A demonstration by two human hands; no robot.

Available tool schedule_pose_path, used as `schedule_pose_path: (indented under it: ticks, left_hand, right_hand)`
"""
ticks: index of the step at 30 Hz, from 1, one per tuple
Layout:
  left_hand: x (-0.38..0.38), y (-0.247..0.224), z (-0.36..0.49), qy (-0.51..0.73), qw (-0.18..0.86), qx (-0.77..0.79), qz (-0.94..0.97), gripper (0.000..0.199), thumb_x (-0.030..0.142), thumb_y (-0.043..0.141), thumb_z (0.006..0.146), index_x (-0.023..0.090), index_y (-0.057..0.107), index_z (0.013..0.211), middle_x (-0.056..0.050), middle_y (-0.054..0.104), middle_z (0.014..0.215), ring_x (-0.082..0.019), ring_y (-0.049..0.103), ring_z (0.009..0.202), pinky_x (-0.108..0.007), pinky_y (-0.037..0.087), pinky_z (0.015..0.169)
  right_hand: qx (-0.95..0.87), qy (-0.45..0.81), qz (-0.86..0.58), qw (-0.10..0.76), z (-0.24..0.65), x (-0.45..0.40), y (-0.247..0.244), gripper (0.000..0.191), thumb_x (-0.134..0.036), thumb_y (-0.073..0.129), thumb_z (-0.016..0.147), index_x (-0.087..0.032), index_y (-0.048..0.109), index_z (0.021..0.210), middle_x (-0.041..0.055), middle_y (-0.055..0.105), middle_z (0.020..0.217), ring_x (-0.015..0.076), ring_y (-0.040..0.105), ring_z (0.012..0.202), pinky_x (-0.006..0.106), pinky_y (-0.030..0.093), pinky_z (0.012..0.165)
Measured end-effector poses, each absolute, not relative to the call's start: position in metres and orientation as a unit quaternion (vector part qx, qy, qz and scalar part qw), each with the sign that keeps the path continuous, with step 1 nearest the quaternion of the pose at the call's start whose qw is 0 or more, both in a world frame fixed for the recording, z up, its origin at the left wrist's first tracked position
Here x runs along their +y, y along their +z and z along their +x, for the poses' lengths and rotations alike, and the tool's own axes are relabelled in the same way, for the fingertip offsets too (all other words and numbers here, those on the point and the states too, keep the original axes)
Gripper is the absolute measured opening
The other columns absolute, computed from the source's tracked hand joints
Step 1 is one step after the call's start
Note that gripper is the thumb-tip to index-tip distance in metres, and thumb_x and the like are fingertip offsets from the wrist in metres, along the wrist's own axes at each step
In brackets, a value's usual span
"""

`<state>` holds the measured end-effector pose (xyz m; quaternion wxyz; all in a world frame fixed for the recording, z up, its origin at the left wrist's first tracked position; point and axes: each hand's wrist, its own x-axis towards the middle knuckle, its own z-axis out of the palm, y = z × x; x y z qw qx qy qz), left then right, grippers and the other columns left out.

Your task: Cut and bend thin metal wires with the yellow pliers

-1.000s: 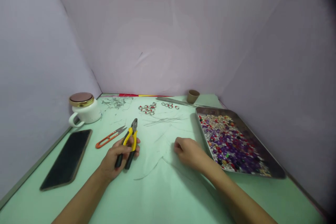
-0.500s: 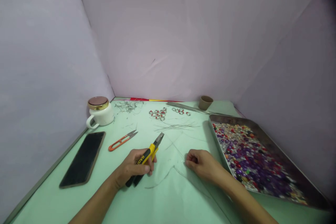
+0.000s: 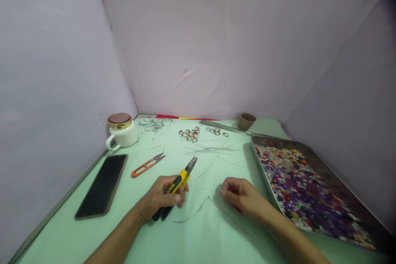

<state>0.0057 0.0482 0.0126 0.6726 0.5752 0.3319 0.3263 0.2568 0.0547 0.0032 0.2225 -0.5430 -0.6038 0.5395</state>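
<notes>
My left hand (image 3: 165, 198) is wrapped round a pair of pliers (image 3: 179, 183) with yellow and black handles; their metal jaws point up and away. My right hand (image 3: 239, 194) is closed in a pinch, and a thin wire (image 3: 218, 184) shows faintly at its fingertips. Most of that wire is too fine to follow. Between the hands, a bent wire (image 3: 198, 210) lies on the green tabletop. Beyond them are several loose straight wires (image 3: 213, 149) and small rings of silver and red beads (image 3: 189, 134).
At the left are orange thread snips (image 3: 147, 165), a phone (image 3: 102, 185) and a lidded white mug (image 3: 123, 134). Wire scraps (image 3: 153, 125), a wire bundle (image 3: 222, 127) and a brown cup (image 3: 246, 121) stand at the back. A metal tray (image 3: 268, 189) of mixed beads fills the right.
The view has shifted slightly, so everything sits a little further right. The wire at my right fingertips shows shorter and at a different angle. My left hand keeps its grip on the pliers.
</notes>
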Motion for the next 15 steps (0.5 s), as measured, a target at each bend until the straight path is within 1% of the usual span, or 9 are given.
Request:
schedule_pose_path:
  ticks: [2,5,10,13,15]
  left_hand:
    - [0.0482,0.0120,0.0058,0.329,0.673,0.333,0.572,0.019,0.028,0.060,0.063,0.010,0.055,0.068,-0.007,0.054,0.082,-0.016,0.052,0.065,-0.032,0.040,0.065]
    - [0.0477,0.0124,0.0062,0.333,0.673,0.336,0.568,0.018,0.028,0.059,0.064,0.011,0.055,0.069,-0.007,0.054,0.082,-0.015,0.052,0.065,-0.032,0.041,0.065]
    - [0.0472,0.0142,0.0064,0.328,0.672,0.338,0.572,0.018,0.027,0.058,0.065,0.010,0.056,0.071,-0.007,0.052,0.086,-0.015,0.052,0.066,-0.033,0.041,0.067]
    - [0.0474,0.0123,0.0065,0.331,0.676,0.334,0.568,0.017,0.026,0.058,0.065,0.011,0.056,0.072,-0.008,0.050,0.090,-0.015,0.052,0.067,-0.033,0.041,0.066]
    - [0.0474,0.0098,0.0071,0.336,0.681,0.332,0.560,0.018,0.024,0.059,0.062,0.011,0.055,0.074,-0.007,0.049,0.090,-0.015,0.051,0.067,-0.033,0.041,0.066]
  right_hand:
    - [-0.545,0.590,-0.530,0.271,0.2514,0.0531,0.0002,0.021,-0.036,0.056,0.065,-0.018,0.046,0.060,-0.0076,0.038,0.043,0.0054,0.029,0.033,0.019,0.023,0.033]
    - [-0.504,0.605,-0.521,0.330,0.2475,0.0521,-0.0052,0.021,-0.035,0.061,0.063,-0.017,0.050,0.064,-0.0077,0.041,0.045,0.0040,0.029,0.032,0.018,0.021,0.029]
    - [-0.466,0.631,-0.499,0.368,0.2508,0.0544,-0.0072,0.022,-0.032,0.063,0.063,-0.015,0.056,0.074,-0.0090,0.039,0.043,0.0032,0.026,0.031,0.016,0.019,0.027]
    - [-0.450,0.637,-0.498,0.379,0.2507,0.0552,-0.0058,0.020,-0.029,0.063,0.061,-0.014,0.057,0.072,-0.0086,0.041,0.042,0.0022,0.024,0.029,0.016,0.015,0.027]
    - [-0.433,0.633,-0.498,0.404,0.2492,0.0548,-0.0059,0.017,-0.027,0.062,0.060,-0.014,0.056,0.068,-0.0095,0.038,0.038,0.0019,0.022,0.029,0.016,0.013,0.028]
